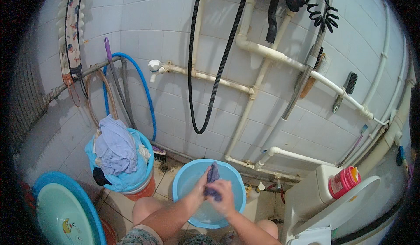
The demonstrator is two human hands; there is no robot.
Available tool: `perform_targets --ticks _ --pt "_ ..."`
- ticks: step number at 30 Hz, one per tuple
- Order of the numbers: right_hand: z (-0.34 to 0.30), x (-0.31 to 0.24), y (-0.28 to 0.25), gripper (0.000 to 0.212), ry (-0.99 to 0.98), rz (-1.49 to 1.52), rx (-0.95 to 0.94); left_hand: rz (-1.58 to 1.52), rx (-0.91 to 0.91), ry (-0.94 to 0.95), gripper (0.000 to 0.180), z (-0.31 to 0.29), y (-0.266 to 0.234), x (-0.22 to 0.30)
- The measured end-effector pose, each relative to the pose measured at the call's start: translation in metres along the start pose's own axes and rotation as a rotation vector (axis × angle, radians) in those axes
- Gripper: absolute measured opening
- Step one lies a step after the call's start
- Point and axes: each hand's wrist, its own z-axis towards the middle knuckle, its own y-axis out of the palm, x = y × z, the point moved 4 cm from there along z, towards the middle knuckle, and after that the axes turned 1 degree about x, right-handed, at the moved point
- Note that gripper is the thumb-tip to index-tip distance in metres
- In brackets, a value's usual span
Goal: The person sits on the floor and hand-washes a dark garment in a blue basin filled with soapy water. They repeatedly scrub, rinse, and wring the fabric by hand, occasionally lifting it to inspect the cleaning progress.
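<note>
Over a light blue basin (pixel 181 175) on the floor, both my hands grip a dark purple-grey cloth (pixel 213 173). My left hand (pixel 201 186) is closed along the cloth's left side. My right hand (pixel 222 197) wraps round its middle from the right, fingers bent over it. One end of the cloth sticks up past the hands, and a bunched part shows below the right fingers. The basin seems to hold some water, partly hidden by my forearms.
Left stands a bucket heaped with laundry (pixel 116 146); nearer are a green basin (pixel 61 214) and a larger blue basin (pixel 46 177). A toilet (pixel 306 188) with a red tub (pixel 344 182) on its tank is at right. Bottles (pixel 256 192) stand beside the basin; a black hose (pixel 213 98) hangs ahead.
</note>
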Motion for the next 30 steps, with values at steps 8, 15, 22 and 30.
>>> perform_targets --ticks 8,15,22,30 --pt "-0.002 0.036 0.020 0.026 0.385 -0.164 0.193 -0.323 0.126 0.281 0.029 0.032 -0.043 -0.066" --pt "-0.002 0.005 0.021 0.021 0.143 -0.086 0.169 -0.188 0.195 0.327 0.035 0.003 -0.014 -0.034" --pt "-0.016 0.095 0.023 0.017 0.829 0.290 0.369 -0.015 0.450 0.255 0.030 -0.033 0.043 -0.021" --pt "-0.025 0.075 0.038 0.034 1.203 1.688 0.115 -0.162 0.031 0.153 0.033 -0.032 0.052 0.029"
